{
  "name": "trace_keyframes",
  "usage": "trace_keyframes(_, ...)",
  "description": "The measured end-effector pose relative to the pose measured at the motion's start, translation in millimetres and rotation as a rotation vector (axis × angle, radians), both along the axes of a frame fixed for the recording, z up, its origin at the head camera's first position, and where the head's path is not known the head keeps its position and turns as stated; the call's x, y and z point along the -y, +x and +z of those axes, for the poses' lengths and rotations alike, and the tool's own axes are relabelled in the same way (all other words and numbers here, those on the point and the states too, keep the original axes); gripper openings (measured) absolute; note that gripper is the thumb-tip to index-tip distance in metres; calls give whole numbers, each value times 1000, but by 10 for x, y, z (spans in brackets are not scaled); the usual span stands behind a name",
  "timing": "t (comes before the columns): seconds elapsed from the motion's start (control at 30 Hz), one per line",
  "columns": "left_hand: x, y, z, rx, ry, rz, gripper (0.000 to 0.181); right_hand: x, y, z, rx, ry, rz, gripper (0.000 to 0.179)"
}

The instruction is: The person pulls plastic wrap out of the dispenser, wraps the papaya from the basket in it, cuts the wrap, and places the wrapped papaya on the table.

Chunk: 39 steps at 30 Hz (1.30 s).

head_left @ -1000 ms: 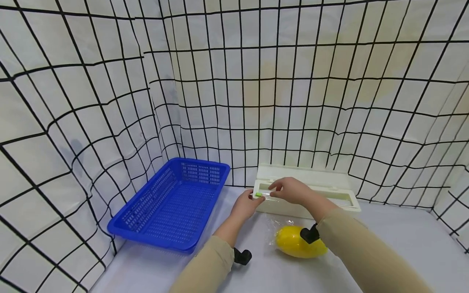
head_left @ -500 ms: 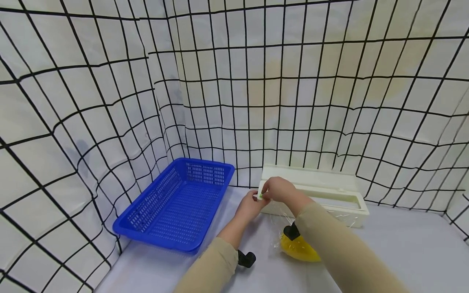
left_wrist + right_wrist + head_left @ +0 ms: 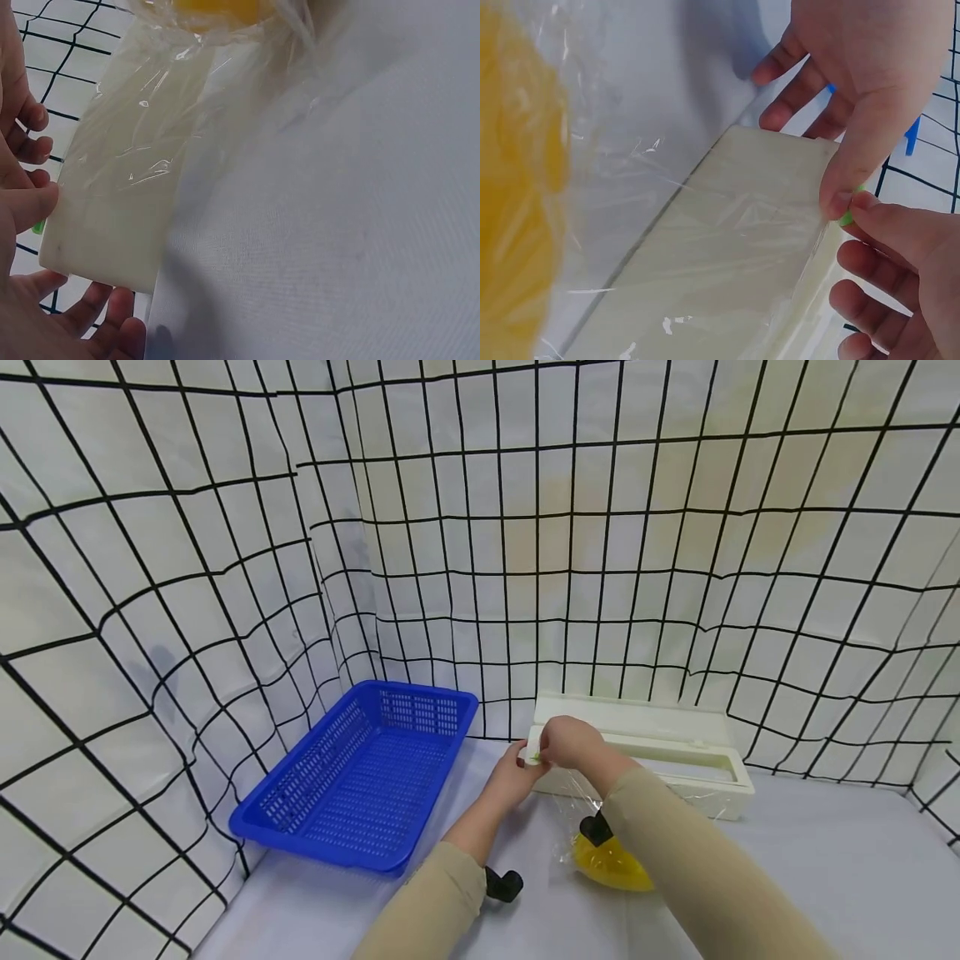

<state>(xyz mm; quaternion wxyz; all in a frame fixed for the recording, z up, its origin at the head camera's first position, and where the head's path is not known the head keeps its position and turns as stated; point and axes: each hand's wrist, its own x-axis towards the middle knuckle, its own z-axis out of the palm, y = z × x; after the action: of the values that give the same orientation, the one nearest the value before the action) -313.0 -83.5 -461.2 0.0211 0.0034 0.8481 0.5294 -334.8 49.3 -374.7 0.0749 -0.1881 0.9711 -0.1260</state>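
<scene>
A long cream film dispenser stands at the back with its lid raised. My left hand grips its left end, thumb on the front top edge and fingers around the end. Beside that thumb, my right hand pinches a small green slider at the same corner. Clear plastic film hangs over the dispenser's front face. In front, a yellow oval object lies in clear film, partly hidden by my right sleeve. Its kind is unclear.
A blue plastic basket stands to the left on the white table surface. Black netting over white sheeting rises behind and at the sides. Black wrist mounts sit on the sleeves.
My right hand has moved left along the dispenser to its left corner and now pinches the green slider. Film now drapes down the front, and my right sleeve covers more of the yellow object.
</scene>
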Motion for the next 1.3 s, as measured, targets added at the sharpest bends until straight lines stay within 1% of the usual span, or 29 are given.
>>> trace_keyframes(0.23, -38, -6, -3, -2, -6, -6, 69, -45, 24, 11, -29, 69, 67, 8)
trace_keyframes(0.37, -67, -5, -7, 2, -2, 1, 68, -95, 25, -25, -49, 80, 104, 10)
trace_keyframes(0.53, -99, -13, -20, -3, 27, -1, 66, -190, 50, -34, -57, 80, 132, 11)
trace_keyframes(0.7, -94, -17, -15, 4, 59, 18, 64, -291, 55, -10, -78, 123, 154, 12)
trace_keyframes(0.8, -78, -19, -4, 8, 64, 37, 64, -350, 46, 3, -84, 145, 167, 11)
trace_keyframes(0.93, -68, -23, 15, 22, 63, 49, 65, -408, 48, 12, -80, 129, 191, 10)
trace_keyframes(1.07, -83, -31, 31, 13, 72, 31, 68, -451, 55, 12, -86, 101, 202, 10)
trace_keyframes(1.17, -98, -27, 39, 10, 70, 25, 71, -485, 60, 7, -95, 105, 199, 10)
trace_keyframes(1.3, -104, -20, 40, 24, 60, 30, 71, -559, 61, -12, -98, 119, 194, 10)
